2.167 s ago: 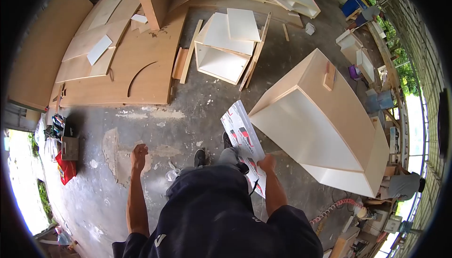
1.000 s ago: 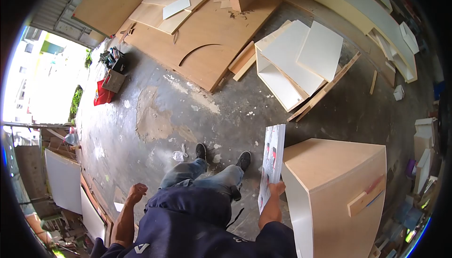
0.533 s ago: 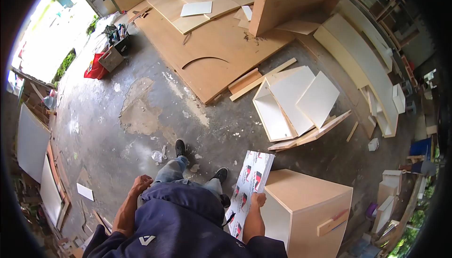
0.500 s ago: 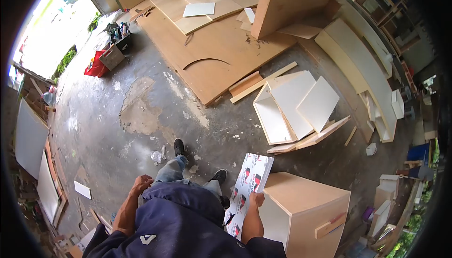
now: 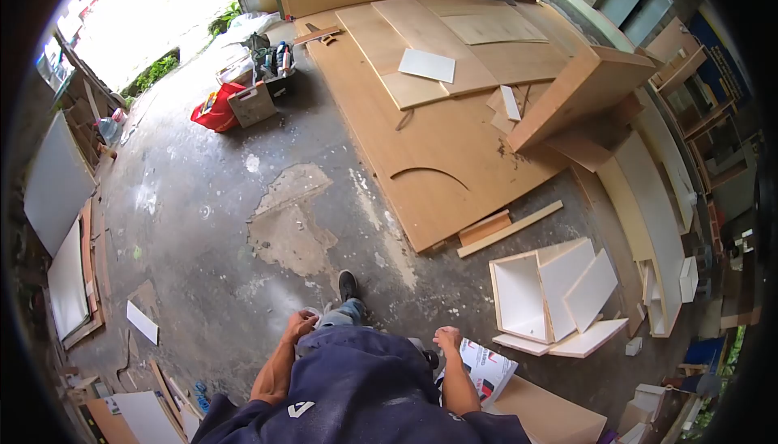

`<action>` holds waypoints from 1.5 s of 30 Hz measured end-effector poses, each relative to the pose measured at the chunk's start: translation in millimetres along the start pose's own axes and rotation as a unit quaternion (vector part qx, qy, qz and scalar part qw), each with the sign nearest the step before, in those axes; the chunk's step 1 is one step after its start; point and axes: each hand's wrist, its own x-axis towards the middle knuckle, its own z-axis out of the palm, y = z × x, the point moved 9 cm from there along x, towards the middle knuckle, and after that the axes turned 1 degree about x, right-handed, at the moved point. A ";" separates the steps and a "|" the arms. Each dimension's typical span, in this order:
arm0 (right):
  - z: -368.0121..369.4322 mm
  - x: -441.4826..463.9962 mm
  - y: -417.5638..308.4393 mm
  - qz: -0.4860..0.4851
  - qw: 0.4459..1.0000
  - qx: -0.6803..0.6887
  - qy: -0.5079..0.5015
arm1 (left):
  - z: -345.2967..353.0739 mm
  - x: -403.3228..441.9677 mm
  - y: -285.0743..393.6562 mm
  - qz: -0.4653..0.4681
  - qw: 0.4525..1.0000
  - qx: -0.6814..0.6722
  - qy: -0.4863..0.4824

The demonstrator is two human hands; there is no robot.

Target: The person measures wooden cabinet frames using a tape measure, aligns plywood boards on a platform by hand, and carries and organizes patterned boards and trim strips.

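Showing a large brown sheet [image 5: 429, 209] across the floor ahead, bearing loose panels [image 5: 409, 39] and obstructing passage there. Listing a long cream cabinet [image 5: 648, 225] at far right. Listing a pale brown box [image 5: 543, 411] at lower right, narrowing that side. Listing a white-lined box [image 5: 519, 298] farther ahead, likewise obstructing. Locating the printed board [image 5: 486, 367] beside the right forearm, partly hidden by it. Judging the step as probably carrying this board; calling next for a secure hold and for keeping its corner off the pale brown box. Adding a red bag [image 5: 217, 109] at upper left. Entering the right hand [image 5: 446, 337] near the board's edge, bending fingers, but not revealing whether grasping. Entering the left hand [image 5: 301, 324] last, curling, holding nothing visible; not revealing whether clenched or released.
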 end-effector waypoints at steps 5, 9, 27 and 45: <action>95.2 32.0 -149.6 -0.062 0.992 0.083 -0.071 | -101.9 75.8 62.8 0.036 0.991 -0.109 0.072; 123.9 59.4 -250.7 -0.072 0.993 0.070 -0.058 | -155.0 122.2 131.3 0.051 0.986 -0.127 0.091; 293.1 361.1 -665.4 -0.115 0.966 -0.219 -0.071 | -414.9 455.5 318.1 -0.075 0.970 -0.185 0.141; 439.2 592.2 -1063.0 0.084 0.908 0.411 0.003 | -619.8 875.4 666.7 -0.098 0.970 -0.208 0.080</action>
